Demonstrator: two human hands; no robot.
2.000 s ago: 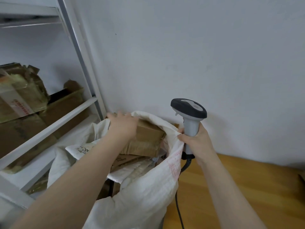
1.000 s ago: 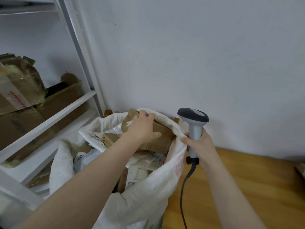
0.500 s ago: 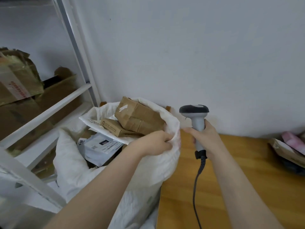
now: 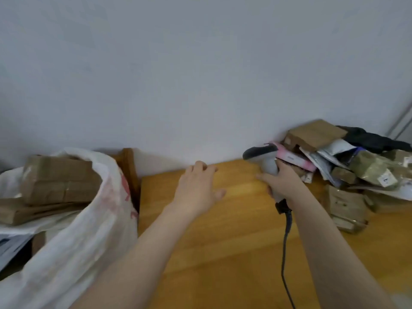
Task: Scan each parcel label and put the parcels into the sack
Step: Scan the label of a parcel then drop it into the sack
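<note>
Left hand (image 4: pixel 196 188): empty, palm down, fingers straight and slightly spread, reaching across the back part of the wooden table (image 4: pixel 223 237); whether it touches the wood cannot be told. Right hand (image 4: pixel 284 182): fingers and thumb curled tight round the grip of a grey barcode scanner (image 4: pixel 262 156), held upright with its dark head turned to the left. Black cable (image 4: pixel 286 237): hangs from the foot of the scanner's grip and runs down over the table to the lower edge of the view. Pile of parcels (image 4: pixel 356 166): heaped on the table's right end against the wall (image 4: pixel 200 74), just beyond the right hand. It holds a pink packet (image 4: pixel 296 160) right behind the scanner, a brown box (image 4: pixel 316 132) on top, a black bag (image 4: pixel 374 139) behind, grey mailers and taped cartons in between, and a taped brown parcel (image 4: pixel 345 208) at the near edge. White woven sack (image 4: pixel 89 230): stands open beside the table's left end, with faint red print on its side. Inside, at the mouth, a taped brown carton (image 4: pixel 58 179) lies on a flat cardboard parcel (image 4: pixel 29 211). Wooden post (image 4: pixel 129 168): upright between sack and table.
</note>
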